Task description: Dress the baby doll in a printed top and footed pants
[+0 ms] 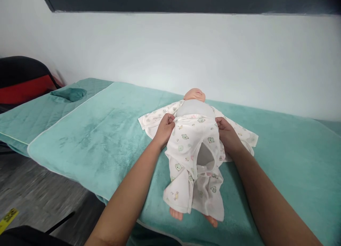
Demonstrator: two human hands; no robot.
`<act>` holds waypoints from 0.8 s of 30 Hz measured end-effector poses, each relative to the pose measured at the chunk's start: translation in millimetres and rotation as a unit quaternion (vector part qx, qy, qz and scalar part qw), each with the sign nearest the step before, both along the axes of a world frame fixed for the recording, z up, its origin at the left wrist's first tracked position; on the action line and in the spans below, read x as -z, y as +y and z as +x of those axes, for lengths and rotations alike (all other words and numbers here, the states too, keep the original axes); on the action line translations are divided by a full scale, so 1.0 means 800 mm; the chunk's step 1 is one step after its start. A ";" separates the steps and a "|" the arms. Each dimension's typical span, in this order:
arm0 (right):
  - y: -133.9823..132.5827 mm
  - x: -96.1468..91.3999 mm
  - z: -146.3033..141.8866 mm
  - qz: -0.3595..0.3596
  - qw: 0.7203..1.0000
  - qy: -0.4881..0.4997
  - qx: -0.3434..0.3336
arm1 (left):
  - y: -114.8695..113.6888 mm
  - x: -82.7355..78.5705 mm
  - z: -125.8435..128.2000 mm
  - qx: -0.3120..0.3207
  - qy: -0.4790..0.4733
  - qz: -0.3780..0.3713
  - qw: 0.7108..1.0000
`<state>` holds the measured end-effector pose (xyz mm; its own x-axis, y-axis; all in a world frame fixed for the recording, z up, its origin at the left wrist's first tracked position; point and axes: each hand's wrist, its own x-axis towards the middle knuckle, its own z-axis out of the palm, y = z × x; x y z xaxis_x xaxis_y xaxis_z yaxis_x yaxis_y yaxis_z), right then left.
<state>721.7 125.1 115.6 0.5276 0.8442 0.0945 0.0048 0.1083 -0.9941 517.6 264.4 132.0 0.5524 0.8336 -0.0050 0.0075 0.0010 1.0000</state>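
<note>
A baby doll [195, 95] lies on its back on a teal towel [106, 132], head toward the wall and feet toward me. It wears white printed trousers [195, 175] with small bear figures, pulled up to its waist. A matching printed top [154, 120] is spread open under its grey torso. My left hand [165, 128] is closed on the trouser waistband at the doll's left-hand side. My right hand [226, 132] grips the waistband on the other side. Two bare doll feet [176, 214] poke out of the trouser legs.
The towel covers a padded table whose near edge drops to a grey floor at the lower left. A face hole [69, 94] sits in the table's far left end. A black and red chair [23, 82] stands at the left. A white wall is close behind.
</note>
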 end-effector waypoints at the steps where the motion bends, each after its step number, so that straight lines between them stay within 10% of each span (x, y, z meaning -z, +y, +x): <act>1: 0.000 0.002 0.003 -0.003 1.000 0.001 0.000 | 0.000 -0.001 0.000 0.006 -0.008 -0.005 1.000; 24: -0.004 0.005 0.015 -0.076 0.993 -0.061 0.066 | 0.004 0.003 -0.008 0.055 -0.002 0.067 0.996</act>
<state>733.3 122.0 111.5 0.6274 0.7776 0.0409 0.1310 -0.0536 -0.9899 511.1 267.9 129.9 0.6405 0.7609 0.1041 -0.0033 -0.1328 0.9911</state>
